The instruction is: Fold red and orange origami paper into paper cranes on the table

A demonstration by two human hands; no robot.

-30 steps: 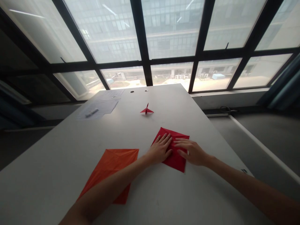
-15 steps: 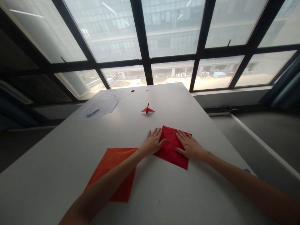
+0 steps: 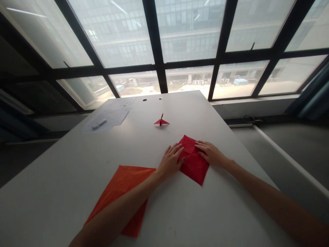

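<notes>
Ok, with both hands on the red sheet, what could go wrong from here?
Uneven pressure might wrinkle or skew the creased red sheet, since the left hand and right hand rest at opposite sides of it.
The left forearm crosses over the orange sheet and could drag it; whether they touch is unclear.
Reaching forward might knock the small folded red figure standing beyond the red sheet.

no readable text or numbers anywhere
</notes>
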